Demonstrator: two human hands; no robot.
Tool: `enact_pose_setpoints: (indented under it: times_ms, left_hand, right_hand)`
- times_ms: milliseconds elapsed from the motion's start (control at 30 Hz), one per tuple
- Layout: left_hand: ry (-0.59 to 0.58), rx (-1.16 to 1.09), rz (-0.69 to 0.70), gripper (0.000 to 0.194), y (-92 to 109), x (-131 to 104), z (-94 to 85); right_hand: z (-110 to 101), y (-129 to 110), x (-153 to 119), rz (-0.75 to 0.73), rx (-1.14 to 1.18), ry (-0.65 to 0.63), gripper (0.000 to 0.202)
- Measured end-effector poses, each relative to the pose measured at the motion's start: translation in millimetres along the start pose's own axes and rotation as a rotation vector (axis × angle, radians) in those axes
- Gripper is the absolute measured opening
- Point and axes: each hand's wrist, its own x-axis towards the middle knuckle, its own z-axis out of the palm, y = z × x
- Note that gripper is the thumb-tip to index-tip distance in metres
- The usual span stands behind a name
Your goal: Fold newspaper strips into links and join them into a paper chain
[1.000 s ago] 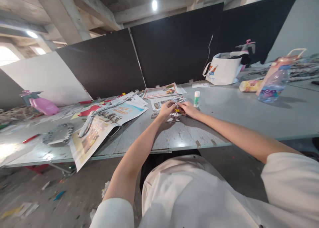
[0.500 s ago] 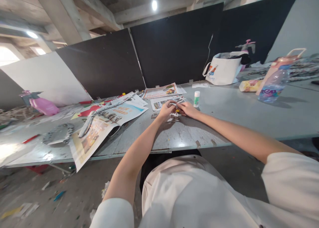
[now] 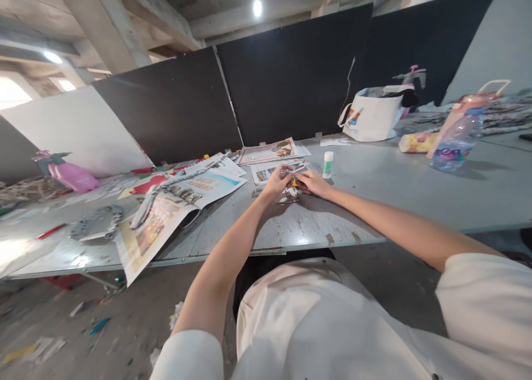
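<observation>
Close together over the grey table [image 3: 286, 230], both hands are working on a small piece of printed paper [image 3: 290, 195] with a bit of yellow showing. My left hand [image 3: 279, 183] has its fingers curled round the paper's left side. From the right, my right hand [image 3: 311, 183] pinches its edge, fingertips near those of my left hand. Right behind my right hand a white and green glue stick [image 3: 327, 165] stands upright. A printed sheet [image 3: 266, 173] lies just beyond my left hand.
Newspaper sheets [image 3: 211, 187] and a rolled paper strip lie left, one sheet overhanging the edge. Further left are a braided ring [image 3: 97, 223] and a pink spray bottle [image 3: 75, 176]. At right stand a white bag [image 3: 371, 117] and a water bottle [image 3: 456, 142].
The fingers of both hands have shifted slightly, and the fingertips of my left hand have drawn back a little from my right. More of the yellow bit shows between them.
</observation>
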Motion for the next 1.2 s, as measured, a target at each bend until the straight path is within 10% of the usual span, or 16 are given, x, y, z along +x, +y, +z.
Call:
enact_pose_setpoints:
  times_ms: [933, 1200]
  left_hand:
    - [0.011, 0.082, -0.102, 0.013, -0.8, 3.9, 2.4]
    - [0.162, 0.892, -0.089, 0.020, 46.3, -11.4, -78.8]
  right_hand:
    - [-1.7, -1.1, 0.3, -0.045, -0.080, -0.046, 0.062]
    - [-2.1, -7.1, -3.8, -0.048, -0.203, 0.070, 0.067]
